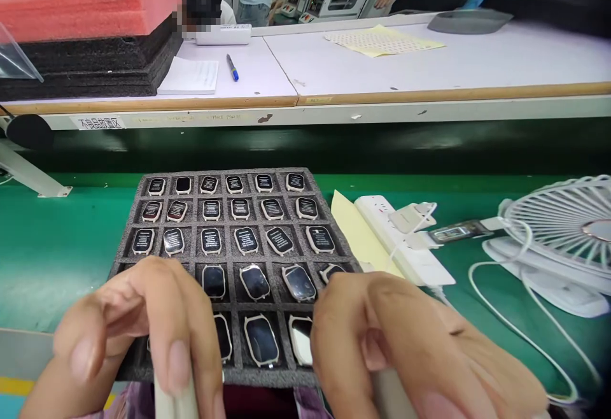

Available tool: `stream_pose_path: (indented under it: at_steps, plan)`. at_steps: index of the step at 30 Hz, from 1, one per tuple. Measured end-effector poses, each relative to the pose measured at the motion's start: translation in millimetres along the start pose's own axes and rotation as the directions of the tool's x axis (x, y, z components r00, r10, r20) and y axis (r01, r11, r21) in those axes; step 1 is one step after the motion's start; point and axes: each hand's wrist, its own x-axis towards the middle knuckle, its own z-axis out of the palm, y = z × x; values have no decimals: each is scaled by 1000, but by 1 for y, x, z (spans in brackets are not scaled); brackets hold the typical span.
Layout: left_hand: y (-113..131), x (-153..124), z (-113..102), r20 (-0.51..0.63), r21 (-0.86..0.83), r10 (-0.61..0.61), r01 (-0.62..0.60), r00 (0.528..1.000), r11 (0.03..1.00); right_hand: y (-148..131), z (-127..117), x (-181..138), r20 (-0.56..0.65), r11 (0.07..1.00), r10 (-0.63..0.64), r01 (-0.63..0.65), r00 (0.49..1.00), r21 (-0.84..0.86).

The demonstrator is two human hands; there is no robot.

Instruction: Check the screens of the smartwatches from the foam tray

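Observation:
A dark grey foam tray (272, 377) with square compartments lies on the green bench, a smartwatch body without a strap in many of them. In the far rows most watches (210, 241) have lit screens with small text. Nearer watches (261, 340) have dark or reflecting screens. My left hand (157, 317) is over the tray's near left corner, its fingers closed on a pale smooth object (175, 403) cut off by the bottom edge. Over the near right corner, my right hand (405, 336) grips a greyish-beige object (392, 397), mostly hidden. Both hands cover some compartments.
Right of the tray are yellow paper (351, 228), a white power strip (405, 241) with plugs, and a white fan (573, 234) with loose cable. The raised shelf (429, 69) carries foam stacks (81, 56), papers and a pen (232, 67). Other people are beyond it.

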Motion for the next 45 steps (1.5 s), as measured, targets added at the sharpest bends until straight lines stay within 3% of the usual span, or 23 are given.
stream_pose_path:
  at_steps: [3, 5, 6, 8, 9, 11, 12, 13, 18, 27, 45]
  plan:
    - [2, 8, 1, 208, -12, -36, 40, 977, 999, 5, 7, -4, -116, 999, -20, 23, 993, 23]
    - [6, 13, 6, 195, -42, -43, 52, 980, 998, 1, 5, -1, -57, 999, 3, -1, 998, 49]
    - [7, 15, 10, 132, -48, -41, 47, 990, 998, -3, 1, 2, -11, 997, 6, -5, 1000, 71]
    - [5, 19, 15, -128, 13, -25, 27, 991, 1000, -8, -8, 14, 2, 989, -42, 41, 999, 144]
    - [2, 22, 17, -307, 85, -2, 30, 952, 996, -9, -14, 22, -44, 977, -92, 99, 995, 186]
    - [-7, 28, 15, -598, 247, 85, 83, 797, 966, -6, -24, 39, -238, 951, -169, 222, 957, 216]
    - [-13, 31, 13, -664, 293, 115, 115, 739, 949, -3, -29, 48, -317, 943, -182, 257, 931, 211]
    - [-18, 34, 9, -692, 313, 120, 146, 712, 939, 1, -34, 55, -372, 943, -174, 264, 912, 204]
    - [-32, 38, -2, -667, 353, 118, 172, 735, 920, 19, -46, 72, -426, 965, -110, 199, 898, 171]
    - [-34, 39, 0, -639, 360, 141, 133, 756, 923, 19, -39, 72, -417, 985, -96, 146, 904, 90]
    - [-32, 38, 6, -687, 294, 69, 190, 724, 937, 23, -45, 78, -458, 985, -76, 139, 886, 106]
